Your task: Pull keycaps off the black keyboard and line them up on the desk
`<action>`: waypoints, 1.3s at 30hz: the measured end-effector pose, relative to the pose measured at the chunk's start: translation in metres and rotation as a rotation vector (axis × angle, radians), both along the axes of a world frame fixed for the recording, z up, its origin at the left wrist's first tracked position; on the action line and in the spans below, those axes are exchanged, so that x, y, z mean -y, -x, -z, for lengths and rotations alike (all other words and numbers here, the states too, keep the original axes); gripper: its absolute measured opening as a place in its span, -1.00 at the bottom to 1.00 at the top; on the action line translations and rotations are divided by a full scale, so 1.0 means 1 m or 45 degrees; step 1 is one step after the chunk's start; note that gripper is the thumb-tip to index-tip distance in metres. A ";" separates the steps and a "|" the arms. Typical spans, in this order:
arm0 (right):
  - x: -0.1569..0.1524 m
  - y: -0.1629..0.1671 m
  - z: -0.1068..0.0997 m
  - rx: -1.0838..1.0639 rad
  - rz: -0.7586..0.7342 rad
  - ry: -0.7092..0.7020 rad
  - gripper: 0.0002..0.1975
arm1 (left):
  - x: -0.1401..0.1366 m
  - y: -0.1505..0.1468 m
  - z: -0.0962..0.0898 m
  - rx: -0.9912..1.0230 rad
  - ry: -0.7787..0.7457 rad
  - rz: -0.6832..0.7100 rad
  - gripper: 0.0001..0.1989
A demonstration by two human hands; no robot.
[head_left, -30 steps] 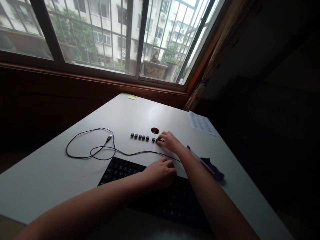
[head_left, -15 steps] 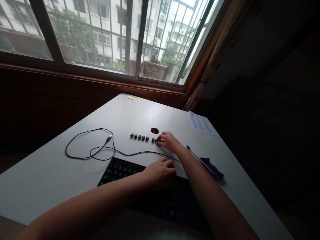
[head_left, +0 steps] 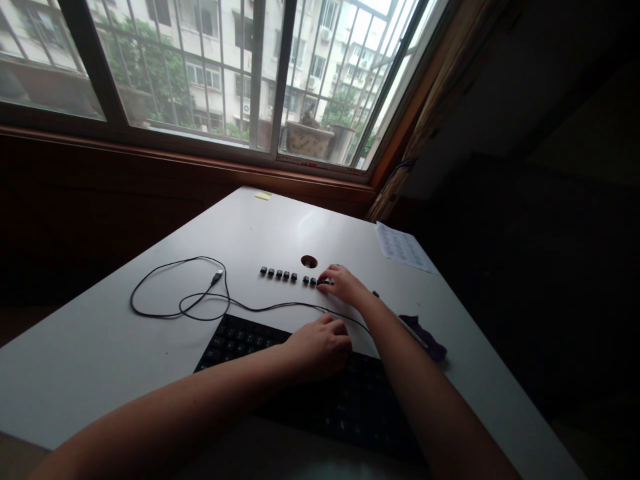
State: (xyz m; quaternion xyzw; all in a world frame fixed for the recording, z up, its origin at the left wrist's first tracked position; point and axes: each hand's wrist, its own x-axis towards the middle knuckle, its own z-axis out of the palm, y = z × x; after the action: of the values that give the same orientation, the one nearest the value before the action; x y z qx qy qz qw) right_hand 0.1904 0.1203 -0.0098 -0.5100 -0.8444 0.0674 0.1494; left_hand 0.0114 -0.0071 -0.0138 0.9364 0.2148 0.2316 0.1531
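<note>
My right hand (head_left: 343, 283) is at the right end of a row of small black keycaps (head_left: 279, 274) on the white table. Its fingers pinch a keycap (head_left: 322, 283) there and partly cover those beside it. Nearer me lies a black keyboard (head_left: 240, 337), with many keys still on its left part. Resting on the keyboard's upper edge is my left hand (head_left: 323, 345), its fingers curled inward; whatever may be in them is hidden. Both forearms cover parts of the keyboard, and its near side is very dark.
A black USB cable (head_left: 180, 261) loops across the table (head_left: 125, 373) at left and runs behind the keyboard. Beyond the keycaps is a round cable hole (head_left: 309, 261). Right of my forearm lie a purple cloth-like thing (head_left: 433, 343) and a thin stick, with printed paper (head_left: 403, 248) farther back.
My right hand has shifted slightly right along the row, uncovering a keycap that its fingertips were on. My left hand has stayed in place.
</note>
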 end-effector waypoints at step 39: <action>-0.002 -0.024 0.006 -0.069 -0.006 0.060 -0.71 | 0.000 0.000 0.004 0.021 0.005 -0.018 -0.86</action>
State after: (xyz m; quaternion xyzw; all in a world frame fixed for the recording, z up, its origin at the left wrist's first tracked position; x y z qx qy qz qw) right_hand 0.2148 0.1223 -0.0157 -0.5093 -0.8395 0.1013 0.1600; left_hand 0.0118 -0.0070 -0.0178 0.9326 0.2205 0.2401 0.1550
